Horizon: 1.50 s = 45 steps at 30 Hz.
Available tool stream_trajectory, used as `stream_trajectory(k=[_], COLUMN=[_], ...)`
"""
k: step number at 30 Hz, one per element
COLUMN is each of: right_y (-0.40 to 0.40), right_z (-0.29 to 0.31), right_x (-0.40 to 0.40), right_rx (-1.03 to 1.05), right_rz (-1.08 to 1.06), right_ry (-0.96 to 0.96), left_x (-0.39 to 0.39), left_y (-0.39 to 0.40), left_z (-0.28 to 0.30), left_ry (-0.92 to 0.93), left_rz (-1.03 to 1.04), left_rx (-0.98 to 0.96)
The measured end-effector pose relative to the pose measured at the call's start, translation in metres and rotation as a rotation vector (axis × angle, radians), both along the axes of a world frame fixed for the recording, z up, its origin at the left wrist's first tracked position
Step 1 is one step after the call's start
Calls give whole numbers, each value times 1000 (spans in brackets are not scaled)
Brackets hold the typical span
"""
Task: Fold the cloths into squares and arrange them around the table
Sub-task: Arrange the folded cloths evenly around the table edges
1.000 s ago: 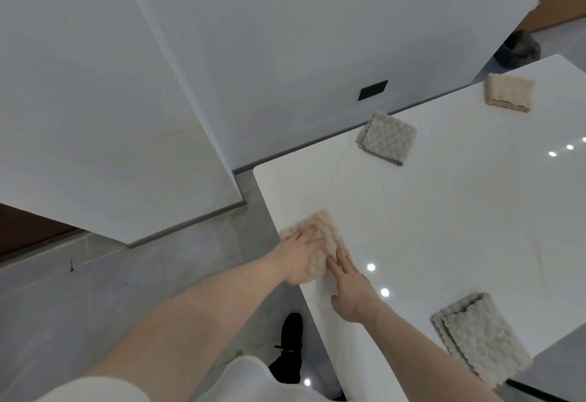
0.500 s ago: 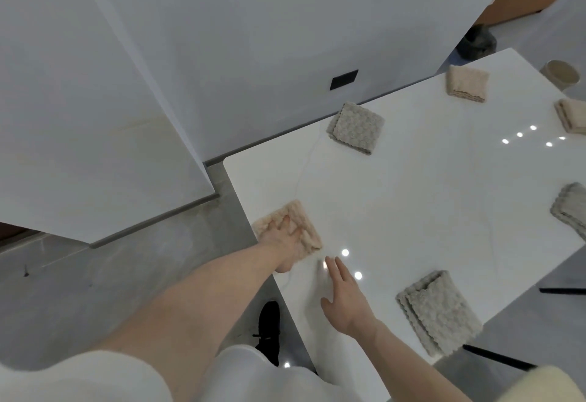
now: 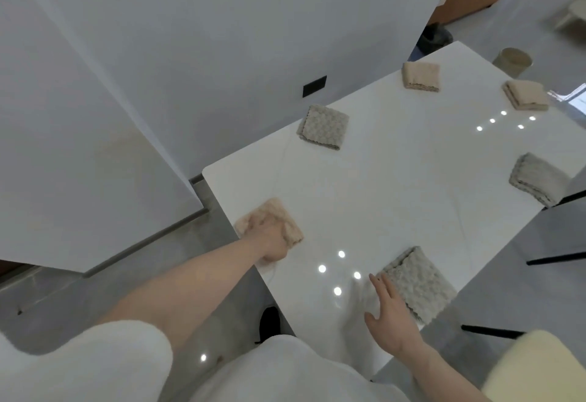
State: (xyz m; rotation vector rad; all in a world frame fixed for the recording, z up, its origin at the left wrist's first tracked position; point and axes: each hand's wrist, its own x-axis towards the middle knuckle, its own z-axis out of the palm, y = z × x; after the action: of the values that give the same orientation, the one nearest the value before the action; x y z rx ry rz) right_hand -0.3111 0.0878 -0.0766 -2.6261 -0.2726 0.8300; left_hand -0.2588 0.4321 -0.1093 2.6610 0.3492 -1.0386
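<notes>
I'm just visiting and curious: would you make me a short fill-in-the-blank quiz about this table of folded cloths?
1. The white glossy table carries ____ folded cloths in all.
2. The left hand rests on the ____ fluffy folded cloth at the table's corner.
3. The right hand, fingers straight, lies beside a ____ waffle-textured folded cloth.

Missing words: six; beige; grey

Six folded square cloths, three beige (image 3: 269, 222) (image 3: 421, 76) (image 3: 526, 95) and three grey (image 3: 323, 127) (image 3: 539, 179) (image 3: 418, 284), lie flat and well apart along the white tabletop's (image 3: 396, 198) edges.
</notes>
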Motion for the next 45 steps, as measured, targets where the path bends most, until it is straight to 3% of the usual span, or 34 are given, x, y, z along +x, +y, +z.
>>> stream_trajectory(k=[4,12,18,23,36,42,45], right_y=[-31,-100,-129,-125,-140,-151,-162], right_z=[-4,-13,-6,-3,-1,-1,-8], right_x=[9,40,59,68,69,89,113], right_rx=[-4,-65,-150,-138,-27,-8,145], right_rz=[23,236,433,458,465,480,332], right_ry=[26,132,254,303,226,401,493], left_x=[-48,-137,-158,-164,-147,-117,-90], left_y=[-38,-136,-232,-282,-296,-331,-349], left_z=[33,35,52,69,71,72,70], left_ry=[-130,-46,-116,-143,-184,-174,-176], left_rz=[124,366,539,497,357,333,357], left_rx=[-139,-211,-265,-308,-271,-299,-279])
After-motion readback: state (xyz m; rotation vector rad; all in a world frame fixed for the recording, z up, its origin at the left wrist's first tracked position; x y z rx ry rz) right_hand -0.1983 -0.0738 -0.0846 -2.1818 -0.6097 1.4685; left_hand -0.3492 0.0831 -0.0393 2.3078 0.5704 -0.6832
